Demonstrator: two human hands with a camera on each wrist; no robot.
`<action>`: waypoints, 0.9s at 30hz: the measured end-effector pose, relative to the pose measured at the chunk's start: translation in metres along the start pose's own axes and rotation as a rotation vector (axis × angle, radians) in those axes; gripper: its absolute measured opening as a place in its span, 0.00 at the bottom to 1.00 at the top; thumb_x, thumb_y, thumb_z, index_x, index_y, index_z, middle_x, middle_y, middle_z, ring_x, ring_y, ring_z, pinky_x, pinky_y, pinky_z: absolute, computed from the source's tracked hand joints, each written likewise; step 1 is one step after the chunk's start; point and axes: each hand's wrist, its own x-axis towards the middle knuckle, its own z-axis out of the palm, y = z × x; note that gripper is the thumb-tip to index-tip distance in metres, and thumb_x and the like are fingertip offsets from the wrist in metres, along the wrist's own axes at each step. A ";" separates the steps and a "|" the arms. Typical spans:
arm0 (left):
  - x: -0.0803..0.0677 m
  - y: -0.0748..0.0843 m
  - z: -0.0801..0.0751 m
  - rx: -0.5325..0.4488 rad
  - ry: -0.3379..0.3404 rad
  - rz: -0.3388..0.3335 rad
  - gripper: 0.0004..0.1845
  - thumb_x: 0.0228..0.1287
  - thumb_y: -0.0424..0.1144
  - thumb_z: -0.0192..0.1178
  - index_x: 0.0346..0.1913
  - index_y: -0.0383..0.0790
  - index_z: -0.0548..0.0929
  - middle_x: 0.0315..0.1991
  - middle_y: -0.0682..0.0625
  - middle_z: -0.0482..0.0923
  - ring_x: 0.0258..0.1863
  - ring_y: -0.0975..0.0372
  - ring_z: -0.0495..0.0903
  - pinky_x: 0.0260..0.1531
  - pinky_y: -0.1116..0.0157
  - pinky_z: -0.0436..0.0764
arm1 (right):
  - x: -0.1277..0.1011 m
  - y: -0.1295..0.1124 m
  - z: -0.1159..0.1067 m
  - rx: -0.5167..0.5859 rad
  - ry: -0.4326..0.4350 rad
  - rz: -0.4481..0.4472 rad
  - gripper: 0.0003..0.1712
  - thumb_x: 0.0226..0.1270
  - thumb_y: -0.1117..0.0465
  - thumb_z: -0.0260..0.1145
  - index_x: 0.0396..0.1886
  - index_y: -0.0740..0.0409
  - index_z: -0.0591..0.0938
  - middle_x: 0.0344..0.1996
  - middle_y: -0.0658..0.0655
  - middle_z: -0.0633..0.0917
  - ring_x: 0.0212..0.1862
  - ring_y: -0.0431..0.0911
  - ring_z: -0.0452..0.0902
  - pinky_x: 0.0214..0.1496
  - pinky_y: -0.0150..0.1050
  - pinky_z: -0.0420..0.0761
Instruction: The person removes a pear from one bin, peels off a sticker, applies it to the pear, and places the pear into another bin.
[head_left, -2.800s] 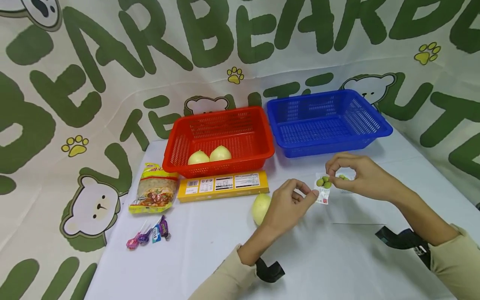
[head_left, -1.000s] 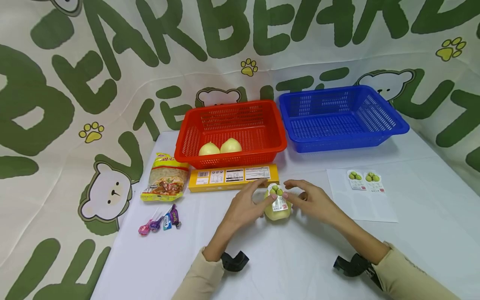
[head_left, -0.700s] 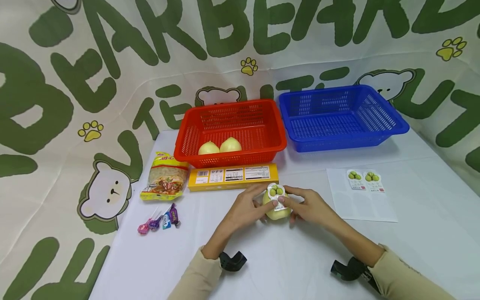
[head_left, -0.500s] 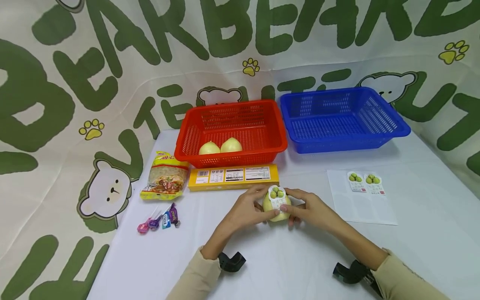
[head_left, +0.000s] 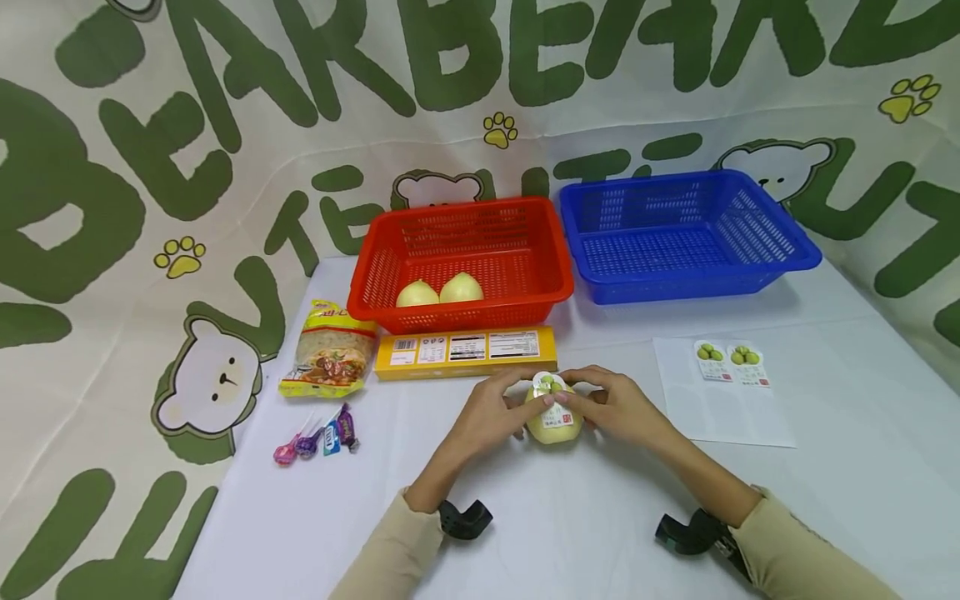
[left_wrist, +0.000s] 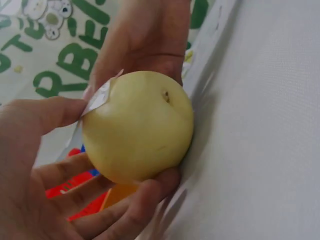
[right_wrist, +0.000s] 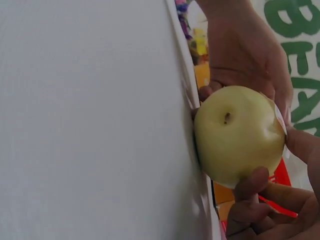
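Observation:
A pale yellow round fruit (head_left: 553, 427) lies on the white table (head_left: 585, 525) in front of me, and both hands cup it. My left hand (head_left: 504, 410) grips its left side, thumb on a white sticker (head_left: 551, 398) printed with green fruits on top. My right hand (head_left: 609, 407) grips the right side, fingertips on the same sticker. In the left wrist view the fruit (left_wrist: 140, 125) sits between thumb and curled fingers, the sticker (left_wrist: 97, 97) edge under the thumb. The right wrist view shows the fruit (right_wrist: 237, 135) with its stem dimple facing the camera.
A red basket (head_left: 551, 292) holds two similar fruits (head_left: 440, 291); an empty blue basket (head_left: 787, 258) stands to its right. A yellow box (head_left: 465, 350), a snack packet (head_left: 328, 360) and lollipops (head_left: 315, 439) lie left. A sticker sheet (head_left: 723, 392) lies right.
The hands carried the sticker from the sheet to the fruit, laid it on top, then closed round the fruit and pressed it down.

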 end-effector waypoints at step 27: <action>-0.004 0.001 0.007 0.078 0.012 0.027 0.34 0.58 0.58 0.71 0.65 0.53 0.75 0.59 0.56 0.72 0.25 0.59 0.80 0.23 0.64 0.82 | 0.002 0.001 -0.013 -0.119 0.127 -0.102 0.19 0.75 0.45 0.61 0.53 0.51 0.85 0.35 0.50 0.83 0.24 0.46 0.77 0.23 0.35 0.74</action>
